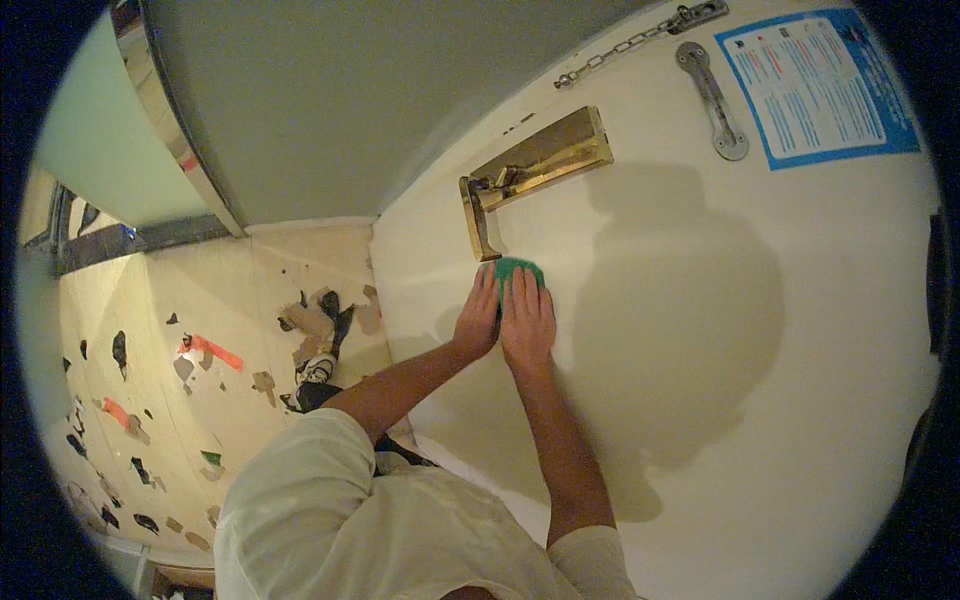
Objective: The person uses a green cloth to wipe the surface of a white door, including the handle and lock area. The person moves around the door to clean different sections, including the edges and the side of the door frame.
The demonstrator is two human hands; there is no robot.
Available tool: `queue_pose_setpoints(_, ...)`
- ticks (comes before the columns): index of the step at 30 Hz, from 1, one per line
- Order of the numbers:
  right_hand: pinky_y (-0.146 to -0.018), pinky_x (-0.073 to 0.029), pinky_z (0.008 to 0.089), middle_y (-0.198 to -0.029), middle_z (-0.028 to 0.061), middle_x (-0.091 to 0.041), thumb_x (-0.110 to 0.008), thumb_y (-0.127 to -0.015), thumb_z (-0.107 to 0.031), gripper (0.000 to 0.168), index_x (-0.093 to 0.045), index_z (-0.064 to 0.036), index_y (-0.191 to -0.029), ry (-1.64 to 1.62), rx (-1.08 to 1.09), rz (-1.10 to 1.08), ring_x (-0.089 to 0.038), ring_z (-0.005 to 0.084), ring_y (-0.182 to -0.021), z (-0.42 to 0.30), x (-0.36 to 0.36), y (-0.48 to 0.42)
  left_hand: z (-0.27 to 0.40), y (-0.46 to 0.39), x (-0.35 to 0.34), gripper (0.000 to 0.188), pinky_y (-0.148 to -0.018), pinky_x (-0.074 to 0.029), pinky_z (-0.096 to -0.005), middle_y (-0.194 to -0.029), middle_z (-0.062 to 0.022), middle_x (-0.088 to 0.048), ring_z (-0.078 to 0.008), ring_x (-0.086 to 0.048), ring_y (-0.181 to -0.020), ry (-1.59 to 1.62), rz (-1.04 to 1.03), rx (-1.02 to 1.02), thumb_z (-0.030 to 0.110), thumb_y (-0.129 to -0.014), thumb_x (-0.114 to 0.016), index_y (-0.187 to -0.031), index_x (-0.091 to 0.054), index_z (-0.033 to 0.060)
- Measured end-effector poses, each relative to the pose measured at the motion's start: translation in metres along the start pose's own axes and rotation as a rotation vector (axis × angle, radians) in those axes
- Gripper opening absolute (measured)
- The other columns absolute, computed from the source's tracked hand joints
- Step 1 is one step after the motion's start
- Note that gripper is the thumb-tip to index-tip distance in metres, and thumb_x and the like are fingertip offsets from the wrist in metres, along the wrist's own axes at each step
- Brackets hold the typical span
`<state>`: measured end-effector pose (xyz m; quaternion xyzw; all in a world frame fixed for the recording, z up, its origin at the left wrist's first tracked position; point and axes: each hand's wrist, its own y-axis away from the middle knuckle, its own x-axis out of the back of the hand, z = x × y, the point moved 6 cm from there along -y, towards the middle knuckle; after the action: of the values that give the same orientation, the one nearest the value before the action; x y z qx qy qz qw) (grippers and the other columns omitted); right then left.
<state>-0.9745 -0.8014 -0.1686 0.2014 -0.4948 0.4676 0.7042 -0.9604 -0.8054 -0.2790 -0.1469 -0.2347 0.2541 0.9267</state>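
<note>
Both hands press a green pad [519,270], perhaps a scouring pad or folded cloth, flat against a white door [675,465]. The fingers of my left hand [478,315] lie along its left edge. My right hand [528,319] covers most of its lower part with fingers held together. Just above the pad is the free end of a brass lever handle [476,225], which is fixed to a long brass backplate [547,150]. Most of the pad is hidden under the fingers.
Higher on the door are a door chain [619,52], its slotted metal plate [716,112] and a blue-bordered notice [817,90] bearing writing. A grey wall [315,97] adjoins the door. Dark, brown and orange scraps [214,352] dot the pale floor [247,300], near my shoe [316,371].
</note>
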Motion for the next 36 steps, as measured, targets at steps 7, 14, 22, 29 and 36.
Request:
queue_pose_setpoints(7, -0.091, -0.034, 0.0405, -0.12, 0.0173, -0.044, -0.047, -0.072, -0.006, 0.037, -0.051, 0.004, -0.107, 0.062, -0.007, 0.096, -0.039, 0.0292, -0.113, 0.006, -0.004, -0.047, -0.026, -0.063, 0.03, 0.049, -0.098, -0.028, -0.0414, -0.126, -0.0233, -0.032, -0.0375, -0.029, -0.118, 0.297, 0.015, 0.143, -0.006, -0.068, -0.046, -0.116, -0.039, -0.0022)
queue_pose_setpoints(14, -0.095, -0.03, 0.0399, -0.122, 0.0157, -0.043, -0.048, -0.073, -0.006, 0.036, -0.05, 0.006, -0.107, 0.069, 0.055, -0.059, -0.036, 0.0277, -0.116, -0.013, -0.015, -0.003, -0.018, -0.001, 0.002, 0.05, -0.1, -0.025, -0.0414, -0.129, -0.0236, -0.028, -0.039, -0.023, -0.122, 0.078, 0.013, 0.074, -0.006, -0.068, -0.047, -0.118, -0.037, -0.0038)
queue_pose_setpoints(22, -0.097, -0.028, 0.0385, -0.126, 0.0135, -0.039, -0.046, -0.075, -0.008, 0.034, -0.051, 0.005, -0.106, 0.117, 0.019, -0.052, -0.034, 0.0258, -0.118, 0.003, -0.022, -0.05, -0.038, -0.062, 0.027, 0.054, -0.101, -0.021, -0.0448, -0.128, -0.0226, -0.029, -0.0379, -0.022, -0.123, 0.169, -0.068, 0.136, -0.004, -0.068, -0.048, -0.12, -0.035, -0.0011)
queue_pose_setpoints(29, -0.099, -0.025, 0.0399, -0.128, 0.0168, -0.035, -0.044, -0.077, -0.008, 0.037, -0.047, 0.008, -0.11, 0.055, 0.018, -0.184, -0.029, 0.0277, -0.121, -0.011, -0.024, -0.023, -0.031, -0.017, 0.003, 0.053, -0.102, -0.019, -0.0431, -0.132, -0.0234, -0.022, -0.039, -0.015, -0.125, 0.179, -0.03, 0.096, -0.001, -0.071, -0.048, -0.121, -0.031, -0.0035)
queue_pose_setpoints(36, -0.098, -0.026, 0.0406, -0.127, 0.0188, -0.036, -0.044, -0.077, -0.013, 0.045, -0.04, 0.008, -0.117, 0.031, 0.074, -0.406, -0.03, 0.029, -0.121, -0.029, -0.029, 0.066, -0.011, 0.08, -0.021, 0.056, -0.103, -0.019, -0.0423, -0.135, -0.0271, -0.009, -0.0408, -0.012, -0.125, 0.078, -0.357, 0.066, 0.0, -0.071, -0.05, -0.121, -0.026, -0.0097)
